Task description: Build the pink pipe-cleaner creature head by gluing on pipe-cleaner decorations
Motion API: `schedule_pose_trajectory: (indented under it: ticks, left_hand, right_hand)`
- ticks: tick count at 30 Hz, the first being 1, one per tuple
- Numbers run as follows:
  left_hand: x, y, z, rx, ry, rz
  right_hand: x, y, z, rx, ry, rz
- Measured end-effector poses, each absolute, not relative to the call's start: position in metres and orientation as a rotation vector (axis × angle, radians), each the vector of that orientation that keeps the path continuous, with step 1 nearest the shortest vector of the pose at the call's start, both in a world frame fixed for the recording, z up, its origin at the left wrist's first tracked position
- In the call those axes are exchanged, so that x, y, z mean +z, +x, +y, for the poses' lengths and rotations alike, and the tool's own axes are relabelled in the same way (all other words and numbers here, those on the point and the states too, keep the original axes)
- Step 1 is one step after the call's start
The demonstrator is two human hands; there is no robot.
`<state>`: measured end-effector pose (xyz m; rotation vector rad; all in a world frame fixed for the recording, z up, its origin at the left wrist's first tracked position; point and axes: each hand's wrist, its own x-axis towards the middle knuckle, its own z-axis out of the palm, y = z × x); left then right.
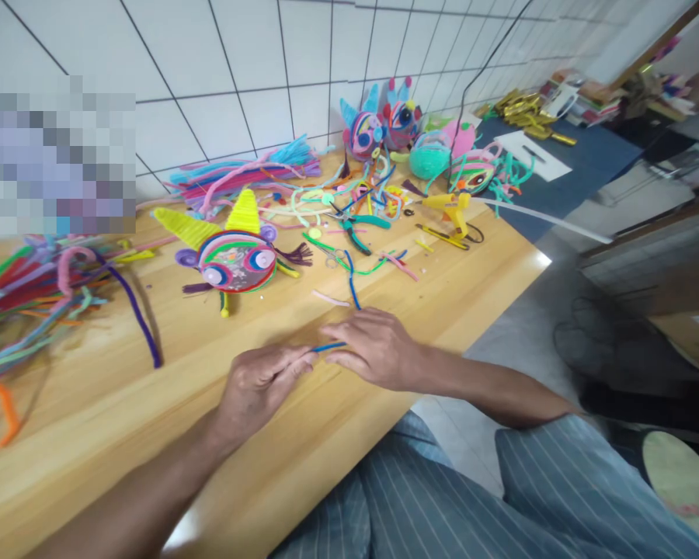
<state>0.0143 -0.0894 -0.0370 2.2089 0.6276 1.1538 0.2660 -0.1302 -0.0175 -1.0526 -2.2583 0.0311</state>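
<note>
A short stretch of blue pipe cleaner spans the gap between my hands, low over the table's front part. My left hand pinches one end between thumb and fingers. The other end runs into the closed fingers of my right hand. Just beyond the right knuckles lies a blue pipe cleaner; whether it joins the held piece, I cannot tell. A pale pink piece rests nearby. Behind my hands sits a craft animal head with yellow wrapped horns and round blue-and-pink eyes.
Green-handled pliers, a yellow glue gun and a yellow cutter lie at the right. Pipe cleaner piles cover the left side. More craft heads stand by the tiled wall. The wooden table's edge is at right.
</note>
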Motion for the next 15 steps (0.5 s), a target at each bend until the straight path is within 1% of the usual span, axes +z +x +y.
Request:
schedule_pose_trajectory:
  ticks: [4,10,15]
  left_hand:
    - [-0.035,0.014,-0.090,1.154,2.184,0.684]
    - [-0.035,0.013,-0.089,1.072,2.067,0.796]
    - [-0.035,0.011,-0.088,1.075,2.006,0.842]
  right_hand:
    - [-0.024,0.261,-0.121,0.010,-0.978,-2.297]
    - [-0.022,0.268,-0.116,0.062,-1.057,-2.309]
    - [-0.022,0.269,-0.107,0.116,-1.037,-2.274]
